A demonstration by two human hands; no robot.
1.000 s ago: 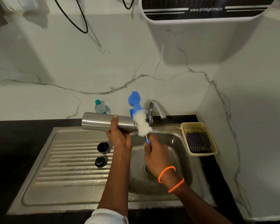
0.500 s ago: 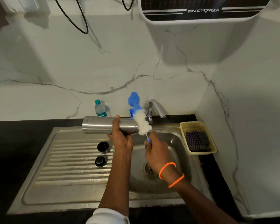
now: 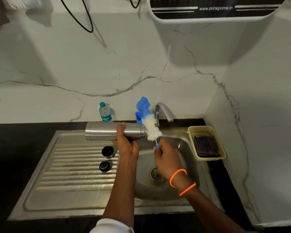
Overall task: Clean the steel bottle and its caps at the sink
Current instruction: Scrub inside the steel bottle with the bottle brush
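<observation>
The bottle (image 3: 114, 131) is lying level above the sink (image 3: 84, 199), mouth pointing right. The left hand (image 3: 127, 145) is wrapping its fingers around the bottle; the right hand (image 3: 166, 158) is gripping the brush (image 3: 151, 126) handle, bristles beside the mouth. Two caps (image 3: 106, 158) are sitting on the drainboard.

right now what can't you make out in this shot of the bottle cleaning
Head view only:
- Inside of the steel bottle: its mouth faces sideways, covered by the brush.
- Brush handle: hidden in the right hand.
- Part of the bottle's body: wrapped by the left hand.
- Two caps: too small and dark to tell apart.
- Whether the tap runs: no stream can be made out.
</observation>
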